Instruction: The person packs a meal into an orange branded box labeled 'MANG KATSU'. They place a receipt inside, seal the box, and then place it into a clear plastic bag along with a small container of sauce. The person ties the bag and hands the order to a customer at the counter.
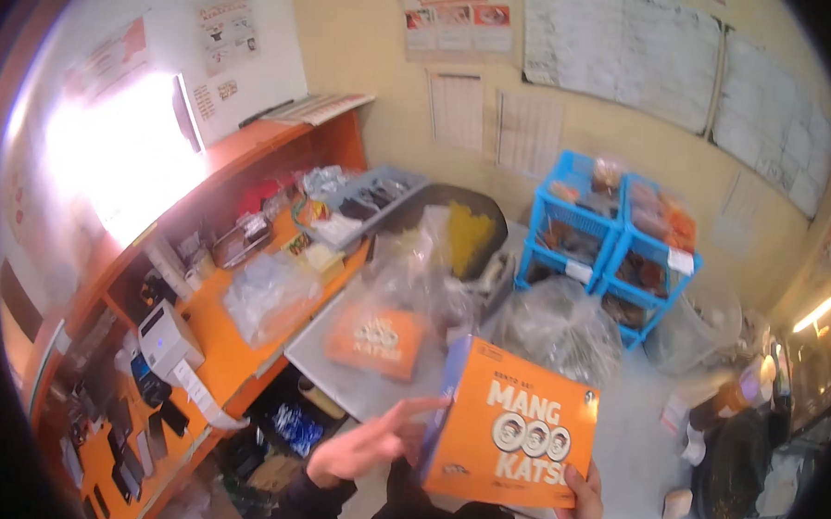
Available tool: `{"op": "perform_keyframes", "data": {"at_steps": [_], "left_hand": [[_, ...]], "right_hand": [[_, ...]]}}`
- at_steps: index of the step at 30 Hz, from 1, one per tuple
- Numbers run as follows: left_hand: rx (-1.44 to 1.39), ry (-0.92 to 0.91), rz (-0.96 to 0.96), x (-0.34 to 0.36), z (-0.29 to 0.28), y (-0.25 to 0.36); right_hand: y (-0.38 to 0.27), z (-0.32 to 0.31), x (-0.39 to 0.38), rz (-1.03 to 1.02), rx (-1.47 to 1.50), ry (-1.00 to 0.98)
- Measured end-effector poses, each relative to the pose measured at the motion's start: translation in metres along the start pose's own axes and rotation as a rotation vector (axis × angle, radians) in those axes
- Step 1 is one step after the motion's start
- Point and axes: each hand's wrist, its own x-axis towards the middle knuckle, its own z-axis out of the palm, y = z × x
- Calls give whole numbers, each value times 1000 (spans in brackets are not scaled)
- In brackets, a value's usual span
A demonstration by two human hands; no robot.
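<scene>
An orange cardboard box (519,431) with white lettering and round faces printed on its front is held up close to me, tilted slightly. My right hand (586,503) grips its lower right corner, the thumb on the front. At the box's darker left side, my left hand (370,443) has its index finger stretched out against or just beside the edge. Whether that fingertip touches cannot be made out. A second orange box (375,341) lies farther back on the grey table (633,473), partly under a clear plastic bag (415,269).
Behind the held box sits another clear bag (561,326). Blue stacked baskets (570,220) of packed items stand at the back right. A black container (496,221) with yellow contents is at the back. On the left, an orange counter (231,340) carries a white printer (166,341) and several phones.
</scene>
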Motion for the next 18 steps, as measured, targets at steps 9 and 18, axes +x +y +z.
{"op": "perform_keyframes", "data": {"at_steps": [9,18], "left_hand": [[1594,506,77,189,-236,-82],[1015,726,357,158,-322,-103]], "right_hand": [[0,129,92,-217,79,-64],[21,212,173,-89,214,-65]]}}
